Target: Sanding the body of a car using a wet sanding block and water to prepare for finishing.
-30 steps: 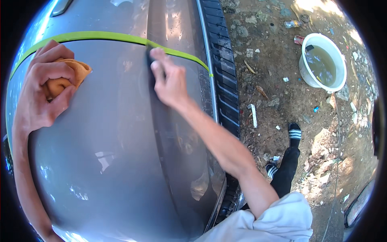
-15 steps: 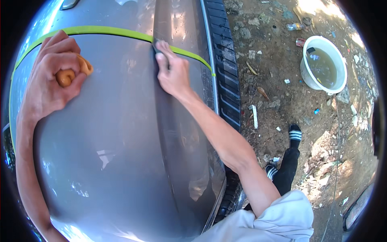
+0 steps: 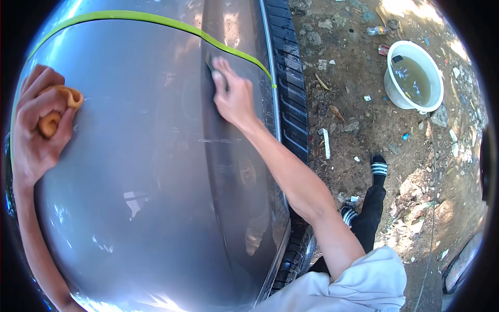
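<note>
My left hand (image 3: 41, 119) is closed around a folded tan cloth (image 3: 67, 96) at the left of the curved grey car panel (image 3: 130, 156). My right hand (image 3: 233, 99) has its fingers curled on a thin dark object (image 3: 209, 62), which I cannot make out clearly, against the panel's creased section just below a bright green strip (image 3: 145, 16). The strip stretches across the panel and bends down at its right end. Faint pale streaks show on the paint below my right hand.
A black ribbed edge (image 3: 288, 93) borders the car. On the littered dirt ground stands a white bucket (image 3: 436, 88) of murky water, near a plastic bottle (image 3: 375, 31). My feet in striped sandals (image 3: 379, 167) and a thin line (image 3: 432, 218) lie at lower right.
The green strip now sits higher in view, farther from my hands. My left hand has shifted down and left with the cloth; my right hand has moved a little to the right.
</note>
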A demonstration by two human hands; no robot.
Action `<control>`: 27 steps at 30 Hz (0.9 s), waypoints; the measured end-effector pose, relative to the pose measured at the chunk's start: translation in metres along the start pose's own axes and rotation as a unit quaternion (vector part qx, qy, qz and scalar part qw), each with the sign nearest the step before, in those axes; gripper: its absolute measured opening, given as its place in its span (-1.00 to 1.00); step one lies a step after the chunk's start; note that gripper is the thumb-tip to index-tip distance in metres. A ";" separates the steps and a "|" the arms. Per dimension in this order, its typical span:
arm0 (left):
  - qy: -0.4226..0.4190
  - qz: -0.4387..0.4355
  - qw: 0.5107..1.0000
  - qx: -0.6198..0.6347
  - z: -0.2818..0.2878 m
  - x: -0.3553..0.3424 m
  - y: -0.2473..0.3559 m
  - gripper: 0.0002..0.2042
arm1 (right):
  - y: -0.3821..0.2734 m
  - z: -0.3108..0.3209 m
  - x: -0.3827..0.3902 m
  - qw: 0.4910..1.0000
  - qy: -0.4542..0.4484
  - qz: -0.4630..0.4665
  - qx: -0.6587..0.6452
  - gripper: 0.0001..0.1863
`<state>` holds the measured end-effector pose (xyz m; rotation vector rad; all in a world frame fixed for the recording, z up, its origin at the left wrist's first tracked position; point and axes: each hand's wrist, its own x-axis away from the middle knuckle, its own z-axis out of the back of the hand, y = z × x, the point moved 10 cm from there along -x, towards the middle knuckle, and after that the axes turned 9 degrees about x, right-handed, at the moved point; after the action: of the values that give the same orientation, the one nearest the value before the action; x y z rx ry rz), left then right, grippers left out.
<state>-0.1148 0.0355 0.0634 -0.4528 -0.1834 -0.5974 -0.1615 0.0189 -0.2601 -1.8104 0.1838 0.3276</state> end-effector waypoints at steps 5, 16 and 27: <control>-0.042 0.035 0.998 0.015 0.018 0.005 -0.006 -0.85 | -0.029 0.000 0.102 0.996 -0.047 0.071 -0.024 -0.35; 0.018 0.011 0.999 0.031 -0.002 0.006 -0.015 -0.88 | 0.029 0.016 0.078 0.996 -0.041 0.036 0.073 -0.37; -0.071 0.114 0.991 -0.024 0.004 0.008 -0.014 -0.83 | 0.030 0.022 0.110 0.999 -0.032 -0.031 0.020 -0.52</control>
<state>-0.1167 0.0230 0.0743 -0.5549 -0.2500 -0.3456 -0.0690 0.0371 -0.3278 -1.7596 0.0883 0.3346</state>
